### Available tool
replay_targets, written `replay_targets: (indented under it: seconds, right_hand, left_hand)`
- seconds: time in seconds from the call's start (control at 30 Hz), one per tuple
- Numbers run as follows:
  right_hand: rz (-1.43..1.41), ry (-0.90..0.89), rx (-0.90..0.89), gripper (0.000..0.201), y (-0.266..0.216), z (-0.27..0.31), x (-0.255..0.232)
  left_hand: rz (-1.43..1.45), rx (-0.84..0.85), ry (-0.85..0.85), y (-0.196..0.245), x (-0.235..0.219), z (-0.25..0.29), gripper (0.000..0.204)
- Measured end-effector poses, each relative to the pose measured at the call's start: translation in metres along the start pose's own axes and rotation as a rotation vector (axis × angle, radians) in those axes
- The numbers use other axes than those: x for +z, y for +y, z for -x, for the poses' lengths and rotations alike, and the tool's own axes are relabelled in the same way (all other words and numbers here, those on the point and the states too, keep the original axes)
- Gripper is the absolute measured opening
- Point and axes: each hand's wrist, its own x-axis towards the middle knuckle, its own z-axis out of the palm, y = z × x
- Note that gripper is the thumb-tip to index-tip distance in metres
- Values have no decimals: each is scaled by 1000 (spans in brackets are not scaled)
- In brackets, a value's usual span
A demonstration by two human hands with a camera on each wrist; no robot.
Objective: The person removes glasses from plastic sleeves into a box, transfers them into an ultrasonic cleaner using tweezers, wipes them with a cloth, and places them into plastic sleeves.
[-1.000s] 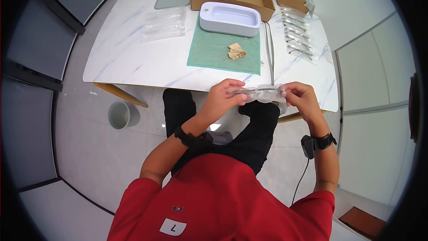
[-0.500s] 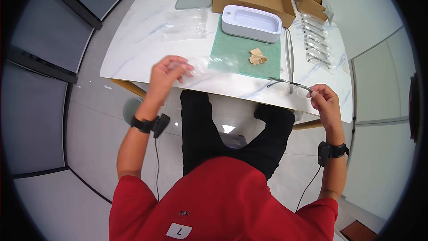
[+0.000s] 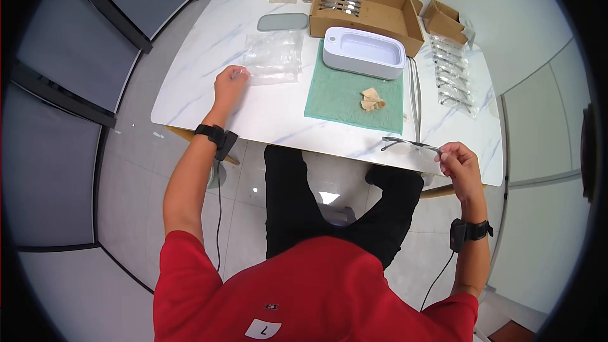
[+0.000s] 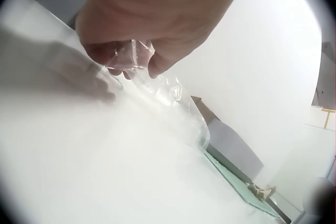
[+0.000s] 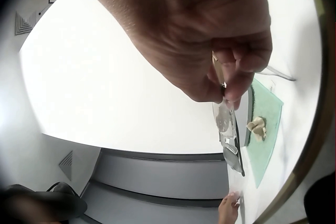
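Note:
My right hand (image 3: 461, 170) pinches a pair of eyeglasses (image 3: 415, 145) by one end, near the table's front edge. In the right wrist view the clear lenses and thin dark arms of the eyeglasses (image 5: 229, 134) hang below the thumb and fingertips. Far over on the left side of the table, my left hand (image 3: 229, 87) grips the end of a clear plastic bag (image 4: 168, 92). This bag lies along the near edge of other flat clear bags (image 3: 272, 49). Part of the gripped end is hidden inside the fingers.
A white ultrasonic cleaner (image 3: 364, 68) stands on a green towel (image 3: 342, 101) beside a crumpled tan cloth (image 3: 372, 100). Behind sits a cardboard box (image 3: 386, 19) holding several glasses. Bagged glasses (image 3: 453, 79) lie in a column at right. A grey lid (image 3: 283, 22) lies at back left.
The eyeglasses came out of the plastic bag between my hands. My left hand carried the bag leftward to the other bags, while my right hand kept the eyeglasses near the front edge.

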Motion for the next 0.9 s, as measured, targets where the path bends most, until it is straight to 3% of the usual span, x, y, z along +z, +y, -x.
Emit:
replay_targets:
  seconds: [0.23, 0.57, 0.73, 0.83, 0.9]
  right_hand:
    - [-75, 5, 35, 9, -2, -8, 3]
    - [-158, -54, -51, 10, -50, -67, 10]
    - [-72, -60, -168, 17, -104, -145, 18]
    - [32, -196, -188, 17, -127, -226, 15]
    - [110, -166, -95, 14, -143, -264, 35]
  left_hand:
    - [-368, 76, 140, 1, 12, 0, 43]
    - [-445, 187, 192, 20, 7, 18, 64]
    - [-415, 444, 34, 54, -2, 68, 58]
    - [-407, 445, -36, 58, -1, 92, 54]
    - [-408, 451, -20, 46, 4, 98, 51]
